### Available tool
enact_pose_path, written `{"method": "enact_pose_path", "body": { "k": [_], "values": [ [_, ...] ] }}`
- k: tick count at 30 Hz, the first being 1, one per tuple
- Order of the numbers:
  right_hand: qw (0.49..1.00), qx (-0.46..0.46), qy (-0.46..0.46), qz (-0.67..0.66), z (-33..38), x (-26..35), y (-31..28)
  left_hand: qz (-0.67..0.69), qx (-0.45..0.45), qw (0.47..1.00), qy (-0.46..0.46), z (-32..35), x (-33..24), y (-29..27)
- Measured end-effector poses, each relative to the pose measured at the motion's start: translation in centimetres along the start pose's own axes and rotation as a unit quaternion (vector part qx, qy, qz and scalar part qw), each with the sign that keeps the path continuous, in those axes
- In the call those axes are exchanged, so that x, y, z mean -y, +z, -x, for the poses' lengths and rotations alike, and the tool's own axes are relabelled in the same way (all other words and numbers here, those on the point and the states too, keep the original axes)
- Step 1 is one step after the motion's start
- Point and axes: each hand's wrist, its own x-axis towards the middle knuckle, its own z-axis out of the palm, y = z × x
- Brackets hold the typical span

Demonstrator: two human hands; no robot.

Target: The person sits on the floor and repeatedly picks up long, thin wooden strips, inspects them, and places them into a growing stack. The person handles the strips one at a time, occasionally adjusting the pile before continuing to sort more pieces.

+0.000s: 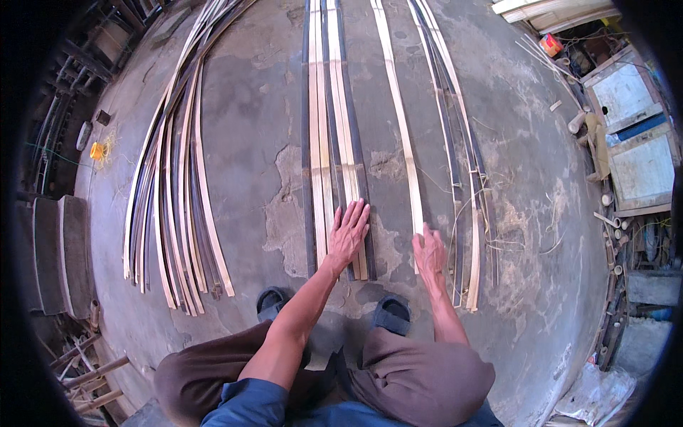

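I squat over a concrete floor (256, 128) strewn with long flat bamboo strips. My left hand (348, 233) lies flat, fingers spread, on the near end of a middle row of several strips (331, 135) laid side by side. My right hand (429, 252) rests on the near end of a single pale strip (398, 121) just to the right; whether its fingers pinch the strip is unclear. My feet in dark sandals (391, 311) stand just behind the strip ends.
A big loose bundle of strips (174, 199) lies at the left, a smaller bundle (462, 192) at the right. A yellow twine spool (97, 151) sits far left. Wooden frames (637, 135) and cut bamboo pieces (612, 228) crowd the right edge.
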Motion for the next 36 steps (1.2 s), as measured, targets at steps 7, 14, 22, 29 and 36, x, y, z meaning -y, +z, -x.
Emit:
{"method": "enact_pose_path", "body": {
  "k": [7,14,22,29,36],
  "values": [
    [0.974,-0.064,-0.051,-0.213,2.4,4.7,-0.9,0.006,0.015,1.0,-0.017,0.2,-0.5,-0.7],
    [0.969,0.041,-0.016,-0.245,2.5,7.1,2.7,0.006,0.023,0.999,-0.026,0.2,-0.2,-0.3],
    [0.975,0.016,-0.089,-0.201,2.3,6.0,5.9,0.029,0.031,0.999,-0.03,0.0,-0.4,-0.7],
    [0.977,0.026,-0.082,-0.197,2.8,6.0,7.3,0.048,0.033,0.998,-0.037,-0.2,-0.5,-0.6],
    [0.981,0.049,-0.101,-0.157,3.0,5.8,6.6,0.047,0.032,0.998,-0.041,0.0,-0.3,-0.4]
  ]
}}
